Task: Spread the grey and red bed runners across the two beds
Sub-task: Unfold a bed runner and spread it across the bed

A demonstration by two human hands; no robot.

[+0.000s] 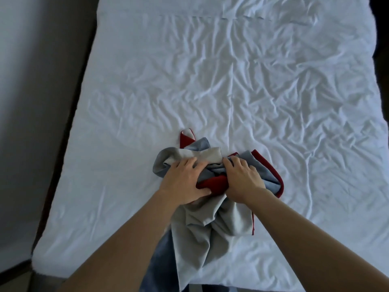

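Observation:
A grey bed runner with red trim (202, 224) lies bunched in a heap on the near middle of the bed (231, 81), which is covered in a wrinkled white sheet. Part of the runner hangs down over the near edge between my arms. My left hand (183, 182) grips the left side of the heap, its thumb pressed into a red fold. My right hand (242, 178) grips the right side, fingers curled into the grey cloth. One red and white corner (186, 135) sticks out beyond the heap.
A dark floor strip (69, 106) runs along the bed's left side, with a pale wall (25, 81) beyond it. A dark area (382, 60) borders the bed's right edge. Only one bed shows.

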